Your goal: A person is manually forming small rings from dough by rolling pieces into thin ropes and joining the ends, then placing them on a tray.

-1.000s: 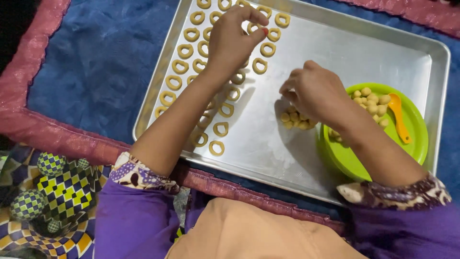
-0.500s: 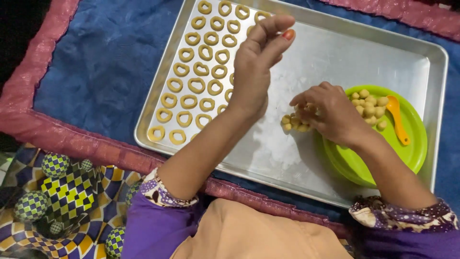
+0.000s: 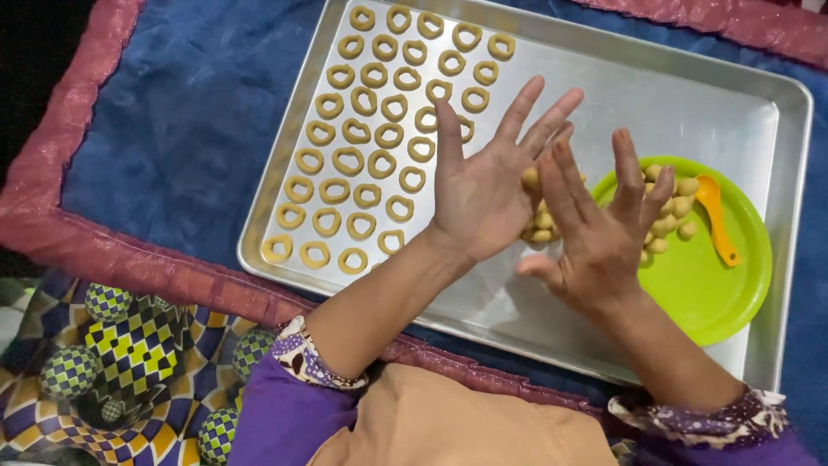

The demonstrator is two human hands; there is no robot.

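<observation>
My left hand [image 3: 487,185] is held palm up over the middle of a metal baking tray [image 3: 673,103], fingers spread, holding nothing. My right hand [image 3: 595,233] hovers beside it, back up, fingers apart, its fingertips overlapping the left palm's edge. Several small dough balls [image 3: 542,226] lie on the tray under the hands. More dough balls [image 3: 673,207] sit on a green plate [image 3: 707,285] with an orange spoon [image 3: 716,216]. Several rows of ring-shaped dough pieces [image 3: 371,164] fill the tray's left part.
The tray rests on a blue cloth [image 3: 172,129] with a dark pink border [image 3: 103,250]. A patterned checkered fabric [image 3: 112,354] lies at the lower left. Purple sleeves with patterned cuffs [image 3: 302,354] cover both forearms.
My left hand came away from the rings and turned palm up. My right hand lifted off the dough balls, opened, and moved against the left hand.
</observation>
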